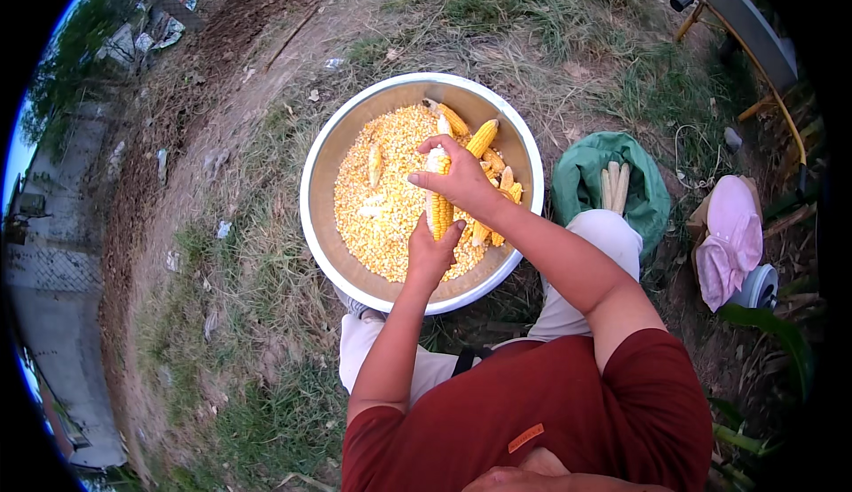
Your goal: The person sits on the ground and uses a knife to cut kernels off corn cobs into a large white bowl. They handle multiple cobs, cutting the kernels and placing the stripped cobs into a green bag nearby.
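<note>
An ear of yellow corn [439, 216] is held upright in the picture over a wide metal basin [319, 126]. My left hand [431, 252] grips its lower end, thumb on the right side. Around the upper part curls my right hand [462, 176], its thumb lying across the ear. Pale cob shows near that upper end, partly hidden by the fingers. Loose corn kernels [366, 232] fill much of the basin. Several more ears of corn [482, 138] lie along the basin's right side, some behind my right wrist. A smaller, partly stripped piece [375, 164] rests on the kernels.
Right of the basin, by my knee, a green sack [576, 166] holds several bare corncobs [615, 186]. Farther right are a pink cloth item [732, 226], a bucket [762, 287] and a yellow metal frame [775, 93]. Grass and dirt surround the basin; a wall [60, 332] stands far left.
</note>
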A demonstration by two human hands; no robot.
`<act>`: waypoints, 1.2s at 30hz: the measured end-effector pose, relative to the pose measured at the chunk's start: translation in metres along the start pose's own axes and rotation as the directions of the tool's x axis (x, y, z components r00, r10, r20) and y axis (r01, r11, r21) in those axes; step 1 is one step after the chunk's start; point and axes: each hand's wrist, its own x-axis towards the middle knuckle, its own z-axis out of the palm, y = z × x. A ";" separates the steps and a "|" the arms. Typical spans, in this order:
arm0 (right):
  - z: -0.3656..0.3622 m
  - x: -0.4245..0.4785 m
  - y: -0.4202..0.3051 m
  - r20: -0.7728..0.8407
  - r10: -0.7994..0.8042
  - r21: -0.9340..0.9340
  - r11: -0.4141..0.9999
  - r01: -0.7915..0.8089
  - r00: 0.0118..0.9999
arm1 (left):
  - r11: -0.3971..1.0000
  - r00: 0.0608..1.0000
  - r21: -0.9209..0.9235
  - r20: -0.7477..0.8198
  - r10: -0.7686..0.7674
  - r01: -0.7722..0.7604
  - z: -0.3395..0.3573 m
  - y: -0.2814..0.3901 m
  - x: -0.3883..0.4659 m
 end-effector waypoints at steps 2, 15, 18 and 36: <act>-0.002 0.003 0.006 0.024 0.085 0.128 0.988 -0.087 0.996 | 0.994 0.996 -0.093 0.079 -0.044 0.051 -0.001 0.000 0.001; 0.000 0.004 0.000 0.161 0.205 0.499 0.827 -0.259 0.965 | 0.979 0.984 -0.181 0.163 -0.067 0.096 -0.002 -0.005 0.000; 0.002 0.003 0.002 0.171 0.229 0.526 0.801 -0.285 0.958 | 0.970 0.975 -0.206 0.204 -0.084 0.127 -0.007 -0.006 0.000; 0.000 0.007 0.000 0.170 0.231 0.562 0.776 -0.286 0.958 | 0.967 0.973 -0.232 0.224 -0.054 0.107 -0.001 -0.007 -0.003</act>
